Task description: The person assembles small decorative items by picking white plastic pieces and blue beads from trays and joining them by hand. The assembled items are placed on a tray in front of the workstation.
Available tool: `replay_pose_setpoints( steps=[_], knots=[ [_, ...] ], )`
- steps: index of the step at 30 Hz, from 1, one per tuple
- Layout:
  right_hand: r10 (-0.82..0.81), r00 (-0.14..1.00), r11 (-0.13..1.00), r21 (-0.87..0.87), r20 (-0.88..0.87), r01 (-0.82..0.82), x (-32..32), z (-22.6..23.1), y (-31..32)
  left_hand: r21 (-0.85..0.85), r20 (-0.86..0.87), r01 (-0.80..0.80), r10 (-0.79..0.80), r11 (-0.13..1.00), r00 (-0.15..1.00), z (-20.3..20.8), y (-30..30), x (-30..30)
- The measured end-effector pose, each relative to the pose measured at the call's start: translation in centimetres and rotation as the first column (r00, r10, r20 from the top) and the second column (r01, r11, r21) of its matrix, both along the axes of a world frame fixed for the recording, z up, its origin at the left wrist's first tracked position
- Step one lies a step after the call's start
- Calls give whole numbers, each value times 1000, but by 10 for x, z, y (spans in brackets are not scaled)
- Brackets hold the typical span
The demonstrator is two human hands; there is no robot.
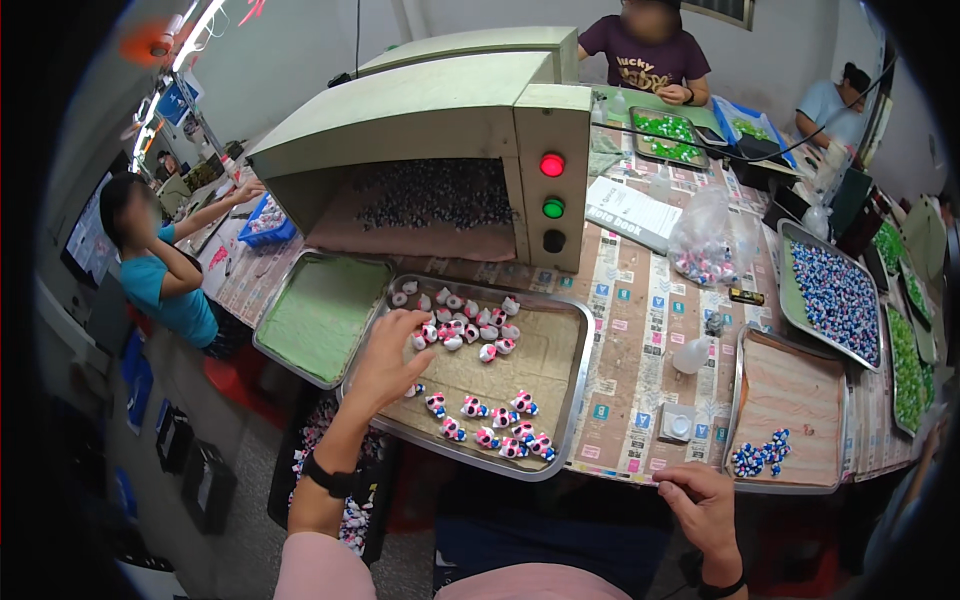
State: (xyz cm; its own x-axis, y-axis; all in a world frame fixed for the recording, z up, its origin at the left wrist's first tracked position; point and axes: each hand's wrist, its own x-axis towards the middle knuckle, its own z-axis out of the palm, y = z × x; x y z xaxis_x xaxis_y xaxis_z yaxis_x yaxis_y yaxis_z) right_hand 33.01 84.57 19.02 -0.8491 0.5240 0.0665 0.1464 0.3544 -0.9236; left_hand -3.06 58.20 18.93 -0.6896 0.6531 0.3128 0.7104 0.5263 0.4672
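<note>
So the left hand (pixel 382 362) has thumb and fingers apart right over the loose white-and-pink figurines (pixel 470 325) at the back of the metal tray (pixel 545 375), can't tell if it's touching any, and with them packed that tight a sloppy grab could easily knock the neighbours over. The spotted figurines (pixel 495 430) sit near the front rim, so a dragging wrist could smear or mix them, while the right hand (pixel 700 505) has its fingertips bunched by the table edge, can't tell if they're pinching anything
</note>
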Motion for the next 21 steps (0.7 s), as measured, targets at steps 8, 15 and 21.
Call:
replay_pose_setpoints(
  steps=[8, 15, 21],
  knots=[
    [-13, 1000, 998, 65, -3, 13, 8, 6, 1, -220, -189, 19, -62, 975, 980, -34, 26, -12],
    [2, 1000, 997, 71, 1, -2, 7, 2, 1, -242, -211, 10, -62, 970, 976, -36, 31, -15],
    [-2, 1000, 997, 74, -12, 2, 8, -3, 1, -210, -157, 51, -86, 976, 984, -39, 35, -15]
  ],
)
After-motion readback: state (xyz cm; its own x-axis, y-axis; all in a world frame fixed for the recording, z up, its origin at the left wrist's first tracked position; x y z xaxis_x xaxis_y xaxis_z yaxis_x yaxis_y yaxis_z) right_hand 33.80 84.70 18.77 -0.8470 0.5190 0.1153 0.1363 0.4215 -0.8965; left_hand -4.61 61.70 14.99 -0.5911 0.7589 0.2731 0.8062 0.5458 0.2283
